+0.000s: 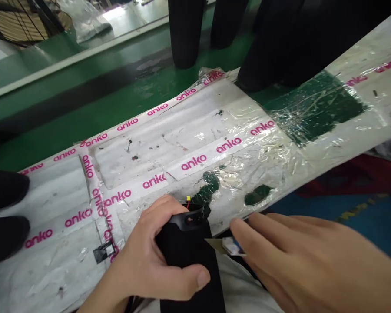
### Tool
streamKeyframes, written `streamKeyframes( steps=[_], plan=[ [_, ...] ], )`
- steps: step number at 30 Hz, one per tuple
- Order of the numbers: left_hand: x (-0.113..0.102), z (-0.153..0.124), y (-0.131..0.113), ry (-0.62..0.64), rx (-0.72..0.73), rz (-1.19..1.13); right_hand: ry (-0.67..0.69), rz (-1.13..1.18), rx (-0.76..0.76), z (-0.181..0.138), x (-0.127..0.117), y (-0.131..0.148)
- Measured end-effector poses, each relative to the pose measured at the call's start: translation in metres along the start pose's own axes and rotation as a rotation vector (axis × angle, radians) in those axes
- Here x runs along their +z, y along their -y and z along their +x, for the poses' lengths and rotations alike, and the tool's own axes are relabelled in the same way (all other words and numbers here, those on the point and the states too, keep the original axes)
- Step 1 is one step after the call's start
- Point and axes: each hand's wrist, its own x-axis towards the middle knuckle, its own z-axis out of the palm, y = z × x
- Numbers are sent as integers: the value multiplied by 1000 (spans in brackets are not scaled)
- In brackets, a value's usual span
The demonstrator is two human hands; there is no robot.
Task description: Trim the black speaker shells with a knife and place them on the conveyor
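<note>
My left hand [150, 261] is wrapped round a black cylindrical housing [190, 261], with the thumb laid across its front. At its top is a glossy oval opening, and a small yellow connector [188, 198] on a red wire sticks up behind the rim. My right hand [306, 256] is closed on a knife blade [215, 244] with a whitish wrapping at its base; most of whatever handle it has is hidden by the fingers. The blade's tip lies at the right side of the housing; whether it touches cannot be made out.
The green table [143, 82] carries a white sheet [169, 148] held with pink-lettered tape, torn in places. Black cylinders [185, 34] stand at the back, with more black cylinders [6, 217] at the left edge. A small black piece [101, 253] lies on the sheet.
</note>
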Motion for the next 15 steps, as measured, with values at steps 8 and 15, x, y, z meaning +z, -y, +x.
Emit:
streamKeyframes(
  steps=[8,15],
  plan=[
    [0,-1,3,-9,4,-36,-97,104,-16,23,23,14],
    [0,0,4,1,27,-43,-98,58,10,25,16,13]
  ],
)
